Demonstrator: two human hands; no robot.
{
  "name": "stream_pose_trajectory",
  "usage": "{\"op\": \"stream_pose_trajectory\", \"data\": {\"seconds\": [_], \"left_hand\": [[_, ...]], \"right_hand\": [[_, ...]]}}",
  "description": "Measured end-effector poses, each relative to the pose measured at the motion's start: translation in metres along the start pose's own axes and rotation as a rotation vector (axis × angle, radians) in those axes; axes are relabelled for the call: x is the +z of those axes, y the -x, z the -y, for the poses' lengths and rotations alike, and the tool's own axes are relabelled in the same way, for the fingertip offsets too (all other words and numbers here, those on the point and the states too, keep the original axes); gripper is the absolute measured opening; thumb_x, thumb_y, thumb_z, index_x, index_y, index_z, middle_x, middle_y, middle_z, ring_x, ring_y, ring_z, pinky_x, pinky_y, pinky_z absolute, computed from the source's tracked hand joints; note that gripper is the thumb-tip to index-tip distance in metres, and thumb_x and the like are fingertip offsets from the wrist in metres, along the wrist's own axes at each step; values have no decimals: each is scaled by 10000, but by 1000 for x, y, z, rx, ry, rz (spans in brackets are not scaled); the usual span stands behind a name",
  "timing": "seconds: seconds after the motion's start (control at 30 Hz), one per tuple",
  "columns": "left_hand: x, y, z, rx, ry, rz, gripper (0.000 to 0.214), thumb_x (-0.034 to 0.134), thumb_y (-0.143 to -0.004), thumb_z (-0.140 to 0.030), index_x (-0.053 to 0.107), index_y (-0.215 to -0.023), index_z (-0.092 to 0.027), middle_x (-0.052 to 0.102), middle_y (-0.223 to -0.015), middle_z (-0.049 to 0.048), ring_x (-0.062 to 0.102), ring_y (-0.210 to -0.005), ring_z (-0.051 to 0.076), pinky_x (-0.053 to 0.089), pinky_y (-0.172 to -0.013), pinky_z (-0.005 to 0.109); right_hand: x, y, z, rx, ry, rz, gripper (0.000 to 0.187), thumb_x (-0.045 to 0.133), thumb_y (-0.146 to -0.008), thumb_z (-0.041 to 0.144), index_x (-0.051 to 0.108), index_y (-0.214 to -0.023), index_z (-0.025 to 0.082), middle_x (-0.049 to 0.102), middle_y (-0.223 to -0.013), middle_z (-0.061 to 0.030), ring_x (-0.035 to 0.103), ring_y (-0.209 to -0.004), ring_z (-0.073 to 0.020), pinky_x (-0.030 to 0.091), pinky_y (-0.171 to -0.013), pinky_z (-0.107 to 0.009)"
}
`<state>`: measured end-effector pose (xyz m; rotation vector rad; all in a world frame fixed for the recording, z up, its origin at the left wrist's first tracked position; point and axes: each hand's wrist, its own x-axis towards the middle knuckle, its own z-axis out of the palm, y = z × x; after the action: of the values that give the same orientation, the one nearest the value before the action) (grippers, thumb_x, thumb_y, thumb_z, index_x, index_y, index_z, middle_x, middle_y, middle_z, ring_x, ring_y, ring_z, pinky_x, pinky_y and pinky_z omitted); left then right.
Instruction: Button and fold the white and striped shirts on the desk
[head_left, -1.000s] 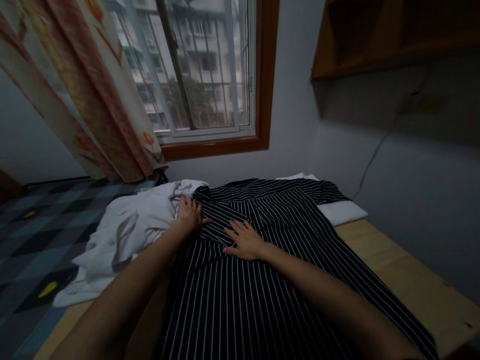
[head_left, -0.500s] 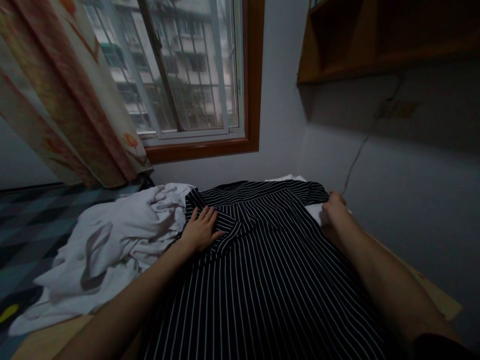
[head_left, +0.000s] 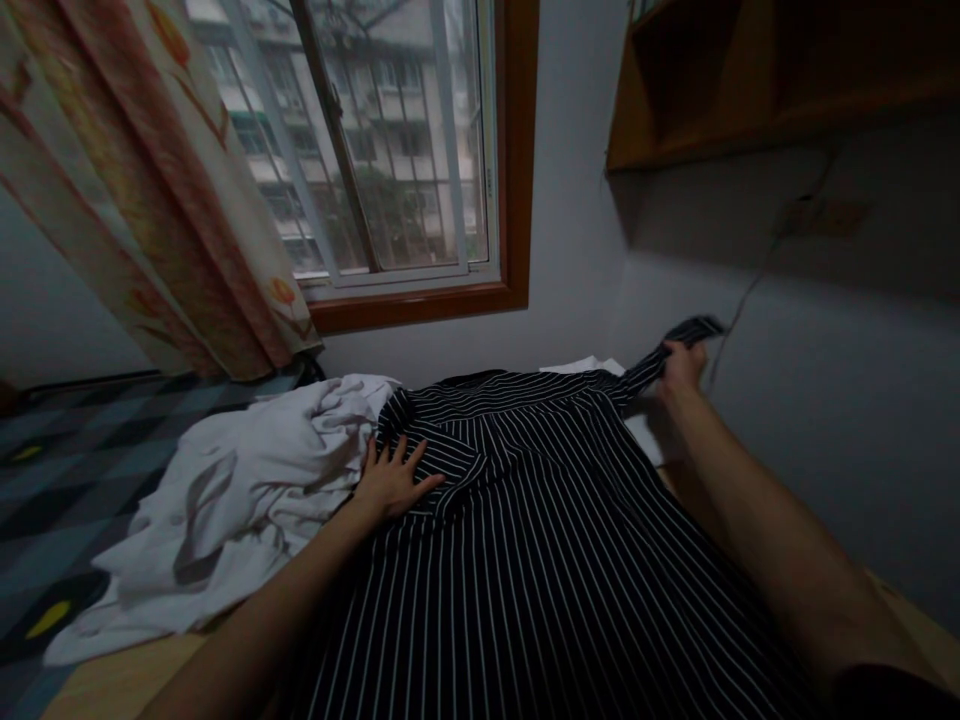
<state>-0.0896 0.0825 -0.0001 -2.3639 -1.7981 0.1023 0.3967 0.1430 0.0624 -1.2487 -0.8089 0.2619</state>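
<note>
A black shirt with white stripes (head_left: 540,540) lies spread out before me, its collar end toward the window. My left hand (head_left: 394,482) rests flat on its upper left part, fingers spread, where a sleeve is folded inward over the body. My right hand (head_left: 684,368) grips the right sleeve and holds it raised off the surface, with the sleeve's end sticking out past the fingers. The lifted sleeve (head_left: 643,376) is bunched and slopes down to the shoulder.
Crumpled white clothing (head_left: 247,490) lies left of the shirt, beside a dark checked cloth (head_left: 60,490). Some white fabric or paper (head_left: 581,366) shows behind the right shoulder. Light wood (head_left: 127,680) appears at the lower left. A shelf (head_left: 697,90) overhangs on the right; a cable (head_left: 742,300) runs down the wall.
My right hand has lifted the right sleeve up from the surface and slightly to the right. My left hand stays on the shirt, its fingers spread wider. The camera view has shifted slightly.
</note>
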Motion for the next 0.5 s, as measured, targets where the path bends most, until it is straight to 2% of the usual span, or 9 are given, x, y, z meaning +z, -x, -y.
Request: {"op": "stream_pose_trajectory", "data": {"seconds": [0.03,0.07,0.13,0.2,0.23,0.27,0.4,0.43,0.5], "left_hand": [[1,-1,1,2,2,-5,834,317,-832,-759,356,-1480,-236,366,-1501,164,354,-1347,425,26,-1122,587],[3,-1,2,6,1,-11,832,320,-832,-755,360,-1479,-233,370,-1499,164,356,-1346,423,29,-1123,585],[4,-2,4,12,-11,-32,821,332,-837,-742,366,-1475,-226,381,-1495,157,338,-1359,413,30,-1126,583],[2,-3,1,27,-24,-78,799,356,-844,-717,386,-1464,-213,380,-1498,149,285,-1389,398,25,-1129,586],[-2,-2,-3,38,-29,-115,783,370,-850,-699,400,-1454,-201,372,-1503,149,253,-1404,391,22,-1130,589],[-8,-1,-9,54,-29,-156,762,384,-858,-679,416,-1442,-191,362,-1508,149,227,-1415,384,21,-1132,591],[-36,3,-52,230,49,-224,620,451,-886,-579,476,-1387,-215,377,-1506,118,242,-1416,340,112,-1142,564],[-42,1,-66,308,81,-218,579,472,-890,-545,484,-1377,-231,392,-1499,104,264,-1408,327,147,-1140,551],[-49,-7,-92,455,133,-214,487,491,-909,-446,501,-1356,-252,418,-1484,84,306,-1389,305,207,-1125,530]], "right_hand": [[2,14,1,-53,12,103,387,525,-740,139,608,-1115,178,644,-1017,-53,605,-871,-166,484,-851,-363],[2,30,1,-128,68,296,467,564,-711,130,598,-1172,198,644,-1047,-43,596,-918,-168,466,-893,-361],[-2,66,-2,-256,247,793,559,613,-678,125,597,-1228,221,659,-1016,-37,588,-928,-180,449,-922,-383],[-9,93,-7,-342,395,1119,525,605,-683,117,633,-1196,225,669,-973,-41,588,-924,-192,440,-930,-415],[-13,100,-9,-373,444,1175,489,588,-689,107,656,-1159,225,671,-984,-47,587,-948,-199,431,-942,-427],[-16,102,-11,-399,479,1157,466,565,-695,94,670,-1130,223,669,-1023,-55,582,-992,-207,418,-959,-436],[-25,80,-17,-431,590,780,549,541,-690,93,614,-1220,217,595,-1252,-93,515,-1174,-245,391,-999,-448],[-26,74,-20,-447,629,762,591,564,-672,103,592,-1252,216,569,-1294,-100,494,-1206,-257,381,-1009,-452],[-28,68,-26,-487,709,854,651,608,-636,123,570,-1279,213,526,-1352,-105,461,-1245,-273,359,-1030,-453]]}}
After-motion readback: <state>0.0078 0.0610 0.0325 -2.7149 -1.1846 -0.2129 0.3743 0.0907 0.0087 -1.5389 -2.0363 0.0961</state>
